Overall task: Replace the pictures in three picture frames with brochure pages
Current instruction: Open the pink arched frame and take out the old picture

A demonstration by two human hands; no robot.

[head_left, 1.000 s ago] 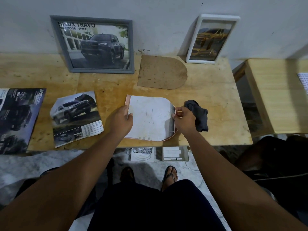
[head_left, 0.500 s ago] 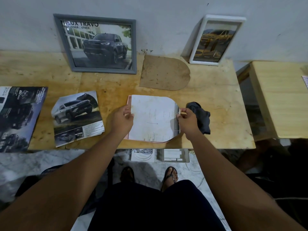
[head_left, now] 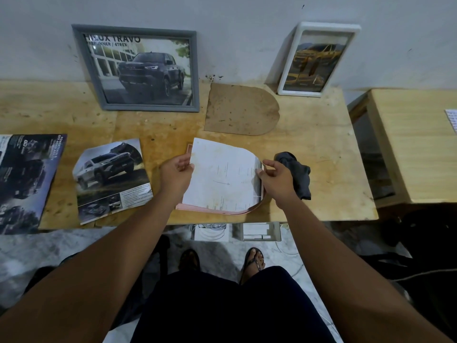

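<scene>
Both hands hold the arched white sheet (head_left: pixel 222 174) low over the pink arched frame (head_left: pixel 215 209) at the bench (head_left: pixel 309 149) front, the left hand (head_left: pixel 176 169) with its grip clamped on the straight edge, the right hand (head_left: pixel 275 175) pinching the rounded end (probably to keep the two outlines matched).

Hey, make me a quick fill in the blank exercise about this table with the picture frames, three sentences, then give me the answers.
The picture frame showing a yellow car is ____. The left hand and right hand hold a white sheet over a ____ arched frame. The dark cloth lies on the ____ side of the right hand.
Missing words: white; pink; right.
</scene>
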